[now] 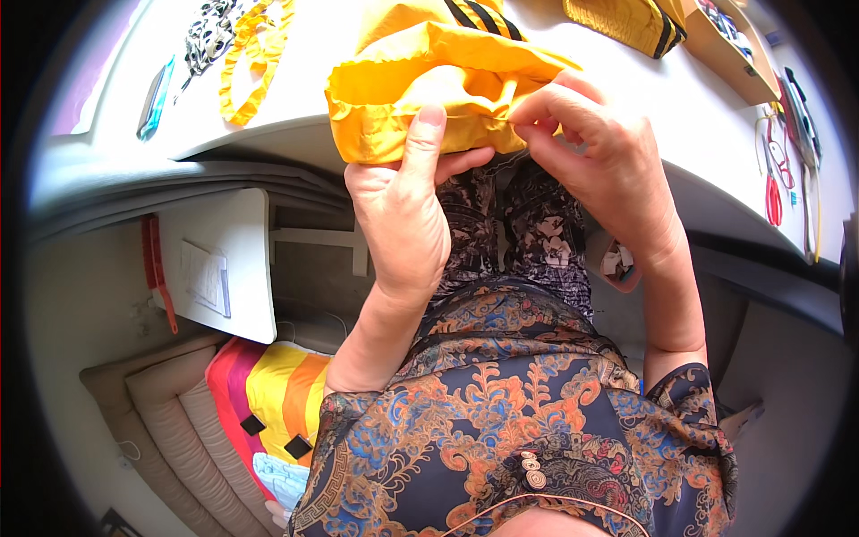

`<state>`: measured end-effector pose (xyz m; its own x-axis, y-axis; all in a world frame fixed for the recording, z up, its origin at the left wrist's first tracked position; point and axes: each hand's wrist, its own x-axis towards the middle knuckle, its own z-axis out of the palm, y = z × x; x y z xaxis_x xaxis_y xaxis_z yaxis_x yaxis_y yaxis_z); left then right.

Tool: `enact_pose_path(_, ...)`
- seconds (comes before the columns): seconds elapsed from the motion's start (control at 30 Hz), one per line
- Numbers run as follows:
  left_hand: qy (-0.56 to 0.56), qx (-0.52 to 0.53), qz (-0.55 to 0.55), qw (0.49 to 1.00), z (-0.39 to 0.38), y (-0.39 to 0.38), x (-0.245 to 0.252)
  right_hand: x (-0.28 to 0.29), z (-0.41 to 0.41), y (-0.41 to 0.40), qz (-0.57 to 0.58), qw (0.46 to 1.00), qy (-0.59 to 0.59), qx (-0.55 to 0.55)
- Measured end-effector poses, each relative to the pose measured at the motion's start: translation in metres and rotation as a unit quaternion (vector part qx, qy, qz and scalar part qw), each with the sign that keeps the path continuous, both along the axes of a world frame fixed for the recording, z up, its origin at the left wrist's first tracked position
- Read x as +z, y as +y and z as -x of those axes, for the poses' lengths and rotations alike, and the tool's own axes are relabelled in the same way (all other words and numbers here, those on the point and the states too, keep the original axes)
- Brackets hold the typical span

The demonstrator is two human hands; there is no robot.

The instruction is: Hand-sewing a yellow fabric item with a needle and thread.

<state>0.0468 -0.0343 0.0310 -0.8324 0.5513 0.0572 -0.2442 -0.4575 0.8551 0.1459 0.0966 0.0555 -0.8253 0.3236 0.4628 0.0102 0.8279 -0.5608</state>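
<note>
A yellow fabric piece [376,131] with a gathered, open edge hangs at the table's front, and its body with black stripes lies behind on the white tabletop. My left hand [406,215] grips its lower hem, thumb on top and fingers underneath. My right hand [594,134] pinches the hem's right part between thumb and fingertips. Whether a needle or thread is between those fingertips cannot be made out. The fabric stands open between my hands, showing its inside.
A ruffled yellow strip [231,94], spotted fabric [208,40] and a teal-edged object [156,101] lie left on the white table [194,137]. To the right are another yellow piece [624,27], a wooden box [735,64] and red-handled scissors [773,201]. A small bin [631,278] stands below.
</note>
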Motion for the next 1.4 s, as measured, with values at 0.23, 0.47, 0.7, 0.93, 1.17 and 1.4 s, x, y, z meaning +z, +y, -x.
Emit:
enact_pose_path(0.23, 0.088, 0.058, 0.006, 0.994, -0.011, 0.006, -0.005, -0.004, 0.004, -0.012, -0.029, 0.999, 0.006, -0.037)
enact_pose_path(0.47, 0.121, 0.035, 0.024, 0.992, -0.008, 0.006, -0.011, -0.01, 0.01, -0.011, 0.016, 0.999, 0.033, -0.041)
enact_pose_path(0.7, -0.05, -0.01, -0.047, 0.998, 0.006, 0.007, -0.003, -0.004, 0.006, -0.007, 0.094, 0.995, 0.042, -0.003)
enact_pose_path(0.93, -0.1, -0.022, -0.057, 0.993, 0.005, 0.007, -0.003, -0.006, 0.004, -0.005, 0.155, 0.987, 0.031, 0.008)
enact_pose_path(1.17, -0.114, -0.021, -0.049, 0.992, 0.006, 0.007, -0.005, -0.009, 0.002, -0.004, 0.229, 0.973, 0.018, 0.025)
enact_pose_path(1.4, -0.104, -0.018, -0.039, 0.994, 0.006, 0.006, -0.003, -0.008, 0.002, -0.001, 0.246, 0.969, -0.007, 0.031)
